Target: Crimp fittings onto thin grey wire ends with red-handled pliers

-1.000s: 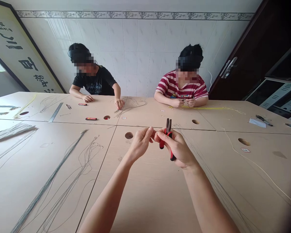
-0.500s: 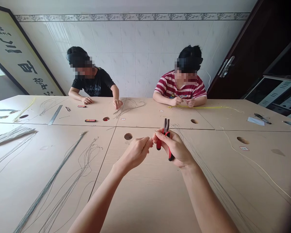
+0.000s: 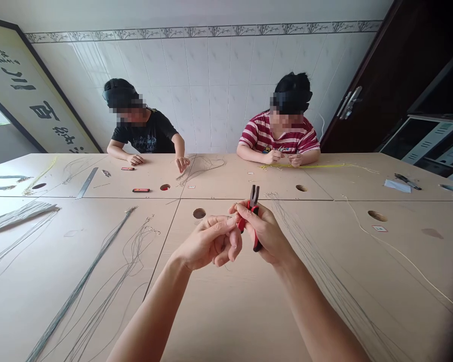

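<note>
My right hand (image 3: pixel 266 235) is closed round red-handled pliers (image 3: pixel 251 211), whose dark jaws point up and away from me. My left hand (image 3: pixel 209 241) is pinched shut against the right hand's fingertips, holding something too small to make out, perhaps a thin wire. Both hands hover above the light wooden table (image 3: pixel 226 311), just in front of a round hole (image 3: pixel 199 213).
Bundles of thin wire (image 3: pixel 98 266) lie on the table to my left, and more strands (image 3: pixel 324 271) run along my right. Across the table sit two people, one in a black shirt (image 3: pixel 147 133), one in red stripes (image 3: pixel 279 136). A metal ruler (image 3: pixel 86 182) lies far left.
Both hands have drifted slightly left and nearer to me. My left fingers have curled in tighter and now overlap the right hand's fingertips beside the pliers.
</note>
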### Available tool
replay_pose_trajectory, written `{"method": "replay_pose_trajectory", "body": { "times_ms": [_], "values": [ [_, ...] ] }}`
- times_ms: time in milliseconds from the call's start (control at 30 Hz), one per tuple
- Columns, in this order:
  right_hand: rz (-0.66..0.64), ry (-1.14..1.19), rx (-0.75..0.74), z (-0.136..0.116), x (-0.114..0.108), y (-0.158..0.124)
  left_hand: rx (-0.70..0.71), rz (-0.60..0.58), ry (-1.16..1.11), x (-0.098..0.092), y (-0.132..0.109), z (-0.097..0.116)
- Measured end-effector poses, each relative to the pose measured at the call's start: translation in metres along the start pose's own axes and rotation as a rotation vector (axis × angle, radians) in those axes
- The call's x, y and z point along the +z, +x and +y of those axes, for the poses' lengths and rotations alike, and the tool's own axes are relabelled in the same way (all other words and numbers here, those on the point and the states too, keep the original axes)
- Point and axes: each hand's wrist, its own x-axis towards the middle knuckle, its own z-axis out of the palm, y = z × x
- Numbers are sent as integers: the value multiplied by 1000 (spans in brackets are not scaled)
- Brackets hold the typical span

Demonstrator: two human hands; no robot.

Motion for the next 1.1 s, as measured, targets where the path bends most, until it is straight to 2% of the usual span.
{"method": "replay_pose_trajectory", "body": {
  "times_ms": [67, 100, 200, 267, 367, 467, 567, 667, 733, 933, 1000, 1100],
  "values": [
    [45, -4, 5, 2, 4, 1, 76, 16, -157, 9, 4, -1],
    [70, -5, 1, 4, 6, 1, 128, 72, -257, 14, 6, -1],
    [139, 0, -56, 10, 10, 3, 284, 373, -594, 31, 14, 3],
    [192, -5, -109, 14, 11, 4, 361, 550, -737, 38, 18, 7],
    [270, -23, -149, 17, 11, 6, 478, 669, -750, 39, 21, 13],
    [314, -65, -172, 19, 10, 7, 593, 706, -705, 33, 21, 17],
    [305, -174, -229, 21, 11, 6, 670, 743, -644, 24, 21, 18],
    [260, -298, -305, 21, 12, 4, 732, 781, -461, 13, 26, 11],
    [232, -370, -357, 21, 13, 3, 725, 782, -248, 6, 29, 4],
    [204, -659, -480, 26, 8, 3, 500, 785, 629, -6, 26, -12],
    [197, -733, -524, 28, 6, 5, 469, 747, 823, -8, 22, -12],
    [183, -814, -586, 32, 4, 6, 439, 691, 982, -10, 16, -9]
  ]
}}
